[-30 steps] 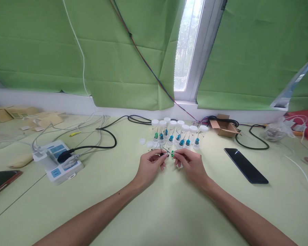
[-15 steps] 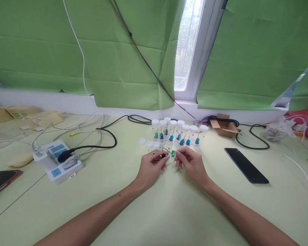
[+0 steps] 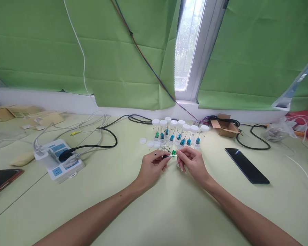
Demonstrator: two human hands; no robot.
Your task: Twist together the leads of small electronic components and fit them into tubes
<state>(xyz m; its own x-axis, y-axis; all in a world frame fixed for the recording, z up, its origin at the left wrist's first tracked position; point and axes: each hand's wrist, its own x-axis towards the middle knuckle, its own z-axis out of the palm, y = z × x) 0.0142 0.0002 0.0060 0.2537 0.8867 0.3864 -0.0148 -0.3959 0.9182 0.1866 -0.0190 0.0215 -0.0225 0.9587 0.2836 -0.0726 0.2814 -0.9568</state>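
My left hand [image 3: 152, 165] is closed in a pinch on a small black piece [image 3: 164, 156], from which a thin metal rod [image 3: 172, 156] sticks out to the right. The fingers of my right hand [image 3: 191, 161] are pinched together at the rod's right end; whether they grip the rod or something tiny is hidden. A small green plastic part [image 3: 174, 152] shows just behind the rod, between the two hands. Beyond the hands stand several clear tubes [image 3: 172, 131] with white tops, holding blue or green parts. Flat white discs [image 3: 143, 140] lie left of them.
On the left sits a white power strip [image 3: 59, 160] with plugs and cables. A black phone [image 3: 247, 166] lies to the right. An open cardboard box [image 3: 225, 130] and a coiled black cable [image 3: 254, 136] are at the back right. Green blinds [image 3: 128, 68] hang behind.
My right fingertips have shifted slightly right, away from my left hand, and more of the rod shows between them. My left hand keeps its pinch on the black piece.
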